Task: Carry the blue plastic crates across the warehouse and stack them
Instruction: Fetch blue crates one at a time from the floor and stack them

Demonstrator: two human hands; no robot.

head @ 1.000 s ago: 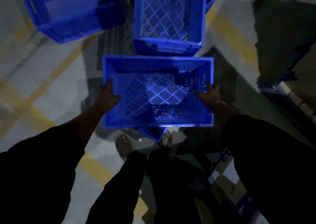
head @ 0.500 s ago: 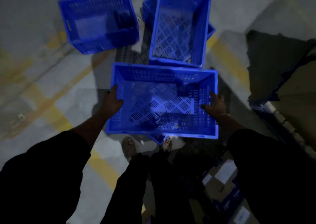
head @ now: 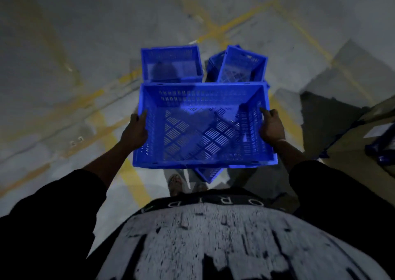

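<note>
Hands hold a blue plastic crate point(head: 203, 128) in front of the person's waist, clear of the floor. The left hand point(head: 135, 130) grips the crate's left short wall, thumb hooked over the rim and the rest of the hand against the outside. The right hand point(head: 271, 125) grips the right short wall the same way, thumb on the rim, with a thin band at the wrist. Both grips are clenched on the crate, one at each end. The crate is open-topped and empty, its slotted base and perforated walls showing the floor through them, and it sits roughly level with its long side toward the person.

Beyond the held crate's far rim, two more blue crates rest on the floor. The left floor crate point(head: 172, 65) stands upright. The right floor crate point(head: 241, 66) is turned at an angle and appears to sit in or on another blue crate, whose edges show beside it. A corner of a further blue crate point(head: 208, 174) pokes out beneath the held crate's near rim, just ahead of a sandalled foot point(head: 176, 183).

The concrete floor point(head: 85, 44) is grey and crossed by worn yellow lines point(head: 224, 26). The scene is dim and the lower part of the view is blurred, filled by the person's dark sleeves and printed shirt point(head: 213, 237).
</note>
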